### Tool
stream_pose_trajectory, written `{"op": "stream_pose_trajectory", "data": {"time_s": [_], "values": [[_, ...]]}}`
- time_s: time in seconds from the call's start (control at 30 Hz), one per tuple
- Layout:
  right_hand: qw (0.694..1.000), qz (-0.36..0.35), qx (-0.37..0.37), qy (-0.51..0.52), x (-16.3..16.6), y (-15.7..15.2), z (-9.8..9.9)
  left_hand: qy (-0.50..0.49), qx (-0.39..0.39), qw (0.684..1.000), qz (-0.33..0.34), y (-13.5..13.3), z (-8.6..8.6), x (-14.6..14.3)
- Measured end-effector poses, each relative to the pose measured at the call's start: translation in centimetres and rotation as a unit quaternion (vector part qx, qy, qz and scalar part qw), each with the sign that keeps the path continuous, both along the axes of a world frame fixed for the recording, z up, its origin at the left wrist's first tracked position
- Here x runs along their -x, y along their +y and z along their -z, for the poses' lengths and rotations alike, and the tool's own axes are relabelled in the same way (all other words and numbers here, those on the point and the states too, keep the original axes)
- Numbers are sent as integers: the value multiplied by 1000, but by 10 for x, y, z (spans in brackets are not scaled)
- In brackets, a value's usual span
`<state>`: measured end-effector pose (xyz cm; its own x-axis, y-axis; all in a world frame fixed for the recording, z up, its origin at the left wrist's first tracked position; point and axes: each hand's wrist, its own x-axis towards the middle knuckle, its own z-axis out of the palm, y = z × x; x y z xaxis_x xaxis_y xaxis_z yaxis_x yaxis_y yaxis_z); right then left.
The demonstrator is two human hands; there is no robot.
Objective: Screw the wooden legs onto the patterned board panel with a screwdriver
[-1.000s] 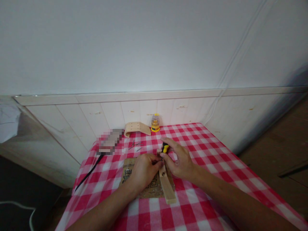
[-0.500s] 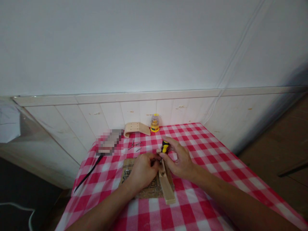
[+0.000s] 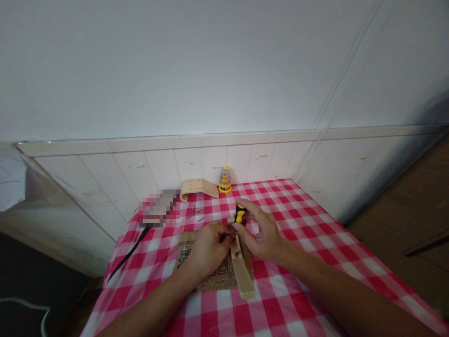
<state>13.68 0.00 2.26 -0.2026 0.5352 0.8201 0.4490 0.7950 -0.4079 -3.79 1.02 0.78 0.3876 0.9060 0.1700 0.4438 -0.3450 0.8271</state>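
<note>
A pale wooden strip point(image 3: 242, 275) lies on a brown cardboard sheet point(image 3: 213, 278) on the red-and-white checked tablecloth point(image 3: 298, 220). My right hand point(image 3: 261, 232) is closed round a screwdriver with a yellow and black handle point(image 3: 240, 214), held upright over the far end of the strip. Just left of the screwdriver tip my left hand point(image 3: 207, 248) pinches its fingertips together, and what they hold is too small to make out.
Several loose screws point(image 3: 197, 213) lie beyond the hands. A curved wooden piece point(image 3: 197, 188) and a small clear yellow-topped jar point(image 3: 225, 179) stand at the table's back edge by the wall. A blurred-out object point(image 3: 157, 208) with a black cable point(image 3: 126, 255) sits at the left edge.
The screwdriver handle now stands a little more upright in my right hand. Both hands stay at the far end of the strip.
</note>
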Motion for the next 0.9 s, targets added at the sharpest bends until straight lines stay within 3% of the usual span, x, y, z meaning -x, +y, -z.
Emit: {"op": "stream_pose_trajectory", "data": {"time_s": [0.27,0.9], "values": [[1000,-12,0,-9,-1,-2,-5,4,-4,1000,13,-1,-2,1],[998,-31,53,16,0,1,5,-11,30,999,-4,-2,0,0]]}}
